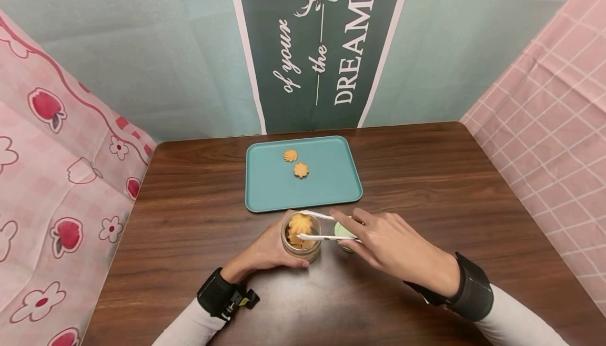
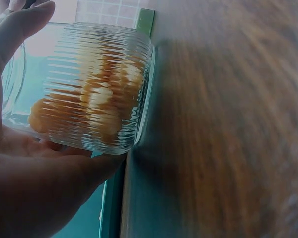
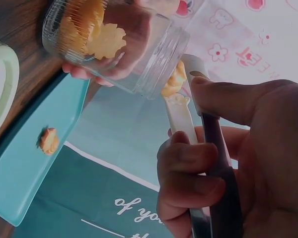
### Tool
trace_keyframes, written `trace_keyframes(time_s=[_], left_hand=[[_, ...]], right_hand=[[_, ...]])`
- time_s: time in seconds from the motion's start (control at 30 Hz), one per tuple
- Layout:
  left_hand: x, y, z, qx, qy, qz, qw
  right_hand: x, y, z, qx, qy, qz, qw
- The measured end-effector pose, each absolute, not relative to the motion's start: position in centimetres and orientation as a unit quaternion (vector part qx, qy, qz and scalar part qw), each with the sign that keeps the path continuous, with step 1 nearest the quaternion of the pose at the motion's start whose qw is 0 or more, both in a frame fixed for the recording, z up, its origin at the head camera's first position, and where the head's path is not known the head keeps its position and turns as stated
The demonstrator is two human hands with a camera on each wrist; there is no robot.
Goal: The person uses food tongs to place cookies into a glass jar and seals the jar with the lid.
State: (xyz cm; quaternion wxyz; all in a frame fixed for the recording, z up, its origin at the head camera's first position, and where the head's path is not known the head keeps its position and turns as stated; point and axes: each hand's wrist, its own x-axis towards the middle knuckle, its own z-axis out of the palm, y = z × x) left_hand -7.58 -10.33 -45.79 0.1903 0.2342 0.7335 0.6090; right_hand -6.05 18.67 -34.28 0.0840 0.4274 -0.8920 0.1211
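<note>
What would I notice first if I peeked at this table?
A ribbed glass jar full of orange cookies sits at the table's near edge, gripped by the left hand. The right hand holds white tongs at its mouth. Behind, a teal tray carries two cookies.

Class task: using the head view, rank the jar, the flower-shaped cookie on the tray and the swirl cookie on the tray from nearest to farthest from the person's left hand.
1. Jar: gripped by the left hand, at the table's near side.
2. Flower cookie: middle of the tray, beyond the jar.
3. Swirl cookie: farther back on the tray.
</note>
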Motion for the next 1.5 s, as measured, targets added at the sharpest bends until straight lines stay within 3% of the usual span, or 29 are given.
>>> trace_keyframes(time_s=[0.77, 1.5], left_hand=[[-7.8, -10.1, -46.0, 0.264, 0.740, 0.596, 0.164], [-7.9, -10.2, -45.7, 0.244, 0.731, 0.612, 0.179]], right_hand=[[-6.5, 18.9, -33.8, 0.408, -0.896, 0.153, 0.090], [-9.1, 18.7, -33.2, 0.345, -0.920, 0.158, 0.104]])
